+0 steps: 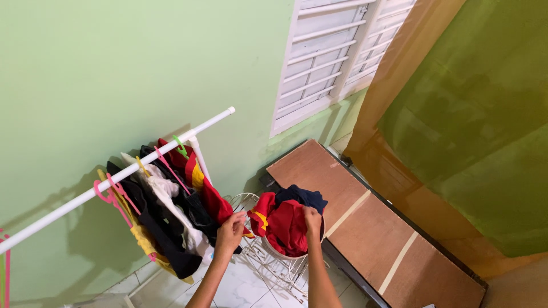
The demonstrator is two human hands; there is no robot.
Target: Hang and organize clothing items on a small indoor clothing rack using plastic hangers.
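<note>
A red garment (283, 225) with yellow trim lies bunched in a white wire basket (268, 268) at about 6 o'clock in the view, a dark blue cloth (302, 197) on top of it. The right hand (311, 219) has its grip closed on the red garment, and the left hand (231, 234), at the basket's 9 o'clock, pinches the garment's edge. Further toward 9 o'clock, clothes hang from coloured hangers (111, 197) on a white rail (114, 179) against the green wall (114, 68).
</note>
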